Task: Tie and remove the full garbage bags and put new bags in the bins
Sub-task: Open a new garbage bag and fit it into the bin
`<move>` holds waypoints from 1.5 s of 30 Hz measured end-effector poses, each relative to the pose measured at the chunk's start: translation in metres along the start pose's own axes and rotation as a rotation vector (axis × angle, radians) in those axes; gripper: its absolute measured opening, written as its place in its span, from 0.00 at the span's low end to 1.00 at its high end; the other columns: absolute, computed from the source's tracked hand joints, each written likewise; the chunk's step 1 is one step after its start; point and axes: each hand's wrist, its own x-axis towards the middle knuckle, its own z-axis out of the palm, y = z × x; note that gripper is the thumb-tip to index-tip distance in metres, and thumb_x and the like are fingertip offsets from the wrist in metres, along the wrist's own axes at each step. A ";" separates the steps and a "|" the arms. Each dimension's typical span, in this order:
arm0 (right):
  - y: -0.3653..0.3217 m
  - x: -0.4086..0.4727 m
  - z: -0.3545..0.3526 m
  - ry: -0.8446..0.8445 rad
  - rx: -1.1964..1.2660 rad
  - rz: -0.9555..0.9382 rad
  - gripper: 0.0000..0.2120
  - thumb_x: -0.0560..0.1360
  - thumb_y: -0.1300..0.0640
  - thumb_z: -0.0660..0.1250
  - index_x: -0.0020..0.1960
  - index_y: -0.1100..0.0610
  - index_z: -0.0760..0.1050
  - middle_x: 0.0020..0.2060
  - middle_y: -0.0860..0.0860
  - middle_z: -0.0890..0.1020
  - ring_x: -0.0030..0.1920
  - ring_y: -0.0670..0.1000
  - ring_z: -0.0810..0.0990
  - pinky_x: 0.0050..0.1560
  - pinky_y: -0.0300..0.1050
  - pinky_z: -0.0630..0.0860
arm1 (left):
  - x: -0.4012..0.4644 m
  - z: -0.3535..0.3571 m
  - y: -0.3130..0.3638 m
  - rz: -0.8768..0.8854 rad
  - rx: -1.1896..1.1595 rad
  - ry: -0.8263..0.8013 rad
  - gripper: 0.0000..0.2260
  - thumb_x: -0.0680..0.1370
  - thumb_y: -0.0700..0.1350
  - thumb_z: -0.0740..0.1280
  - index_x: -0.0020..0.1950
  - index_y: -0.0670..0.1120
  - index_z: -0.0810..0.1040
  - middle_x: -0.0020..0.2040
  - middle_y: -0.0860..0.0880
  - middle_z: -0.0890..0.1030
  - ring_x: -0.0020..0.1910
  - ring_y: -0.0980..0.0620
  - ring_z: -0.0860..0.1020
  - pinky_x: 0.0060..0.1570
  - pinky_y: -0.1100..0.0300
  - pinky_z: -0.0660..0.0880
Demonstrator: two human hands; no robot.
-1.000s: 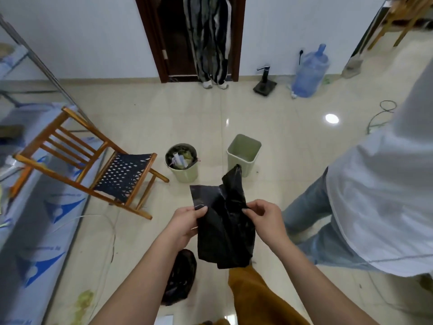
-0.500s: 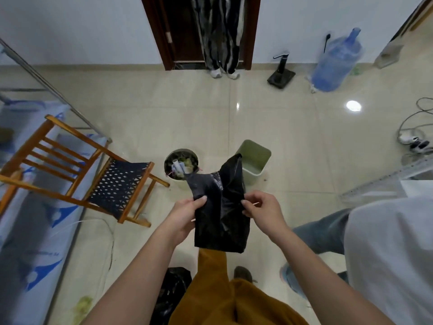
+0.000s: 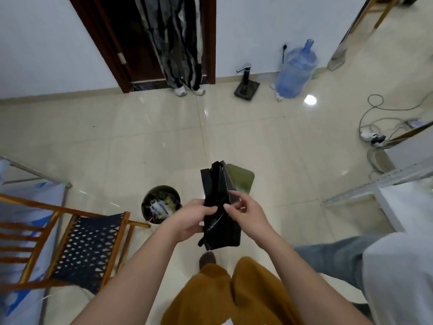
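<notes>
Both hands, left [image 3: 191,218] and right [image 3: 243,213], pinch the black bag [image 3: 219,214] between them (held upright).

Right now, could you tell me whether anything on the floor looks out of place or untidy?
Yes: loose cables sprawl across the floor at the right by a power strip, a possible trip hazard. The round bin is full of rubbish.

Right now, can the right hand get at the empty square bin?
Probably not yet: the right hand pinches the black bag along with the left hand, and that bag hangs before the square bin.
</notes>
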 end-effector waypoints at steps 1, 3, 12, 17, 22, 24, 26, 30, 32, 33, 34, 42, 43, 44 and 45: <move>-0.001 0.000 0.002 0.008 -0.015 -0.004 0.13 0.77 0.56 0.69 0.61 0.51 0.76 0.46 0.54 0.81 0.49 0.53 0.81 0.53 0.47 0.80 | 0.000 0.000 0.002 -0.006 0.000 -0.031 0.10 0.81 0.41 0.63 0.61 0.45 0.79 0.53 0.48 0.85 0.52 0.51 0.83 0.48 0.55 0.78; -0.006 0.014 -0.002 0.080 -0.007 0.003 0.07 0.77 0.57 0.68 0.54 0.55 0.81 0.45 0.54 0.83 0.48 0.53 0.82 0.54 0.50 0.80 | 0.012 -0.001 0.018 -0.014 0.001 -0.072 0.10 0.81 0.41 0.63 0.60 0.44 0.80 0.52 0.47 0.85 0.51 0.52 0.83 0.46 0.56 0.78; 0.000 0.104 -0.063 0.228 0.212 0.205 0.05 0.77 0.64 0.67 0.46 0.56 0.82 0.41 0.53 0.85 0.45 0.53 0.84 0.47 0.45 0.82 | 0.077 -0.007 0.070 -0.033 -0.144 0.249 0.09 0.81 0.40 0.63 0.58 0.40 0.79 0.52 0.45 0.84 0.50 0.49 0.81 0.44 0.58 0.77; 0.005 0.151 -0.102 0.152 0.390 0.351 0.08 0.79 0.67 0.63 0.56 0.63 0.77 0.44 0.55 0.84 0.42 0.50 0.83 0.42 0.39 0.80 | 0.106 0.000 0.100 -0.067 -0.191 0.332 0.09 0.81 0.40 0.63 0.59 0.39 0.79 0.54 0.44 0.83 0.52 0.48 0.81 0.45 0.57 0.77; 0.000 0.185 -0.133 0.260 0.226 0.368 0.20 0.77 0.64 0.63 0.68 0.54 0.68 0.55 0.54 0.80 0.52 0.53 0.80 0.52 0.45 0.79 | 0.127 0.016 0.125 -0.034 -0.227 0.398 0.09 0.82 0.39 0.63 0.59 0.38 0.78 0.54 0.42 0.83 0.53 0.46 0.81 0.46 0.55 0.77; -0.006 0.193 -0.142 0.353 0.050 0.329 0.21 0.78 0.61 0.64 0.70 0.53 0.67 0.60 0.53 0.76 0.52 0.52 0.76 0.42 0.39 0.74 | 0.132 0.022 0.132 -0.041 -0.214 0.402 0.09 0.82 0.39 0.62 0.58 0.37 0.78 0.52 0.40 0.83 0.48 0.45 0.81 0.45 0.54 0.76; -0.013 0.199 -0.145 0.331 -0.025 0.249 0.19 0.78 0.58 0.66 0.68 0.51 0.69 0.60 0.51 0.76 0.49 0.48 0.75 0.37 0.34 0.69 | 0.137 0.028 0.141 -0.054 -0.190 0.376 0.09 0.82 0.40 0.62 0.56 0.37 0.79 0.49 0.40 0.84 0.43 0.46 0.81 0.40 0.55 0.77; -0.036 0.196 -0.135 -0.024 -0.006 0.109 0.22 0.75 0.51 0.71 0.68 0.46 0.70 0.57 0.44 0.76 0.52 0.44 0.78 0.41 0.31 0.74 | 0.151 0.039 0.157 -0.042 -0.147 0.270 0.08 0.81 0.39 0.64 0.55 0.38 0.81 0.49 0.40 0.85 0.45 0.44 0.83 0.37 0.57 0.77; -0.045 0.191 -0.122 -0.135 0.038 0.065 0.22 0.73 0.50 0.73 0.66 0.46 0.72 0.54 0.40 0.79 0.49 0.43 0.82 0.42 0.33 0.78 | 0.157 0.045 0.163 -0.025 -0.138 0.201 0.08 0.80 0.39 0.64 0.52 0.38 0.83 0.48 0.40 0.85 0.43 0.46 0.84 0.36 0.58 0.78; -0.047 0.189 -0.114 -0.142 0.063 0.043 0.20 0.73 0.52 0.74 0.63 0.47 0.73 0.51 0.39 0.80 0.47 0.39 0.82 0.41 0.31 0.78 | 0.159 0.048 0.165 -0.018 -0.139 0.167 0.08 0.80 0.39 0.64 0.51 0.39 0.83 0.47 0.40 0.85 0.43 0.47 0.84 0.36 0.59 0.78; -0.048 0.188 -0.108 -0.121 0.087 0.026 0.17 0.73 0.54 0.74 0.60 0.48 0.74 0.49 0.40 0.81 0.45 0.36 0.82 0.40 0.30 0.78 | 0.160 0.050 0.166 -0.013 -0.140 0.133 0.08 0.80 0.39 0.64 0.51 0.39 0.83 0.48 0.40 0.85 0.44 0.47 0.84 0.38 0.59 0.78; -0.035 0.197 -0.098 0.130 0.089 0.107 0.05 0.75 0.61 0.71 0.48 0.53 0.80 0.45 0.48 0.84 0.48 0.49 0.83 0.52 0.46 0.80 | 0.160 0.034 0.167 -0.007 -0.231 0.103 0.10 0.77 0.39 0.67 0.56 0.38 0.82 0.52 0.44 0.85 0.52 0.50 0.83 0.48 0.61 0.79; -0.031 0.198 -0.099 0.151 0.100 0.127 0.05 0.75 0.61 0.70 0.49 0.54 0.80 0.46 0.50 0.85 0.49 0.50 0.83 0.53 0.47 0.80 | 0.160 0.030 0.166 -0.009 -0.240 0.133 0.09 0.77 0.38 0.66 0.56 0.38 0.82 0.53 0.44 0.85 0.52 0.49 0.83 0.50 0.60 0.78; -0.027 0.200 -0.101 0.169 0.113 0.146 0.05 0.76 0.61 0.70 0.50 0.53 0.80 0.47 0.50 0.85 0.49 0.50 0.83 0.54 0.47 0.80 | 0.161 0.026 0.164 -0.010 -0.251 0.169 0.09 0.78 0.37 0.66 0.56 0.37 0.81 0.53 0.44 0.85 0.52 0.49 0.83 0.53 0.58 0.77; -0.024 0.202 -0.103 0.183 0.125 0.164 0.05 0.76 0.61 0.70 0.49 0.52 0.80 0.46 0.49 0.85 0.49 0.50 0.83 0.53 0.47 0.80 | 0.163 0.021 0.162 -0.009 -0.266 0.209 0.09 0.78 0.37 0.65 0.55 0.37 0.81 0.53 0.43 0.84 0.52 0.48 0.83 0.55 0.57 0.77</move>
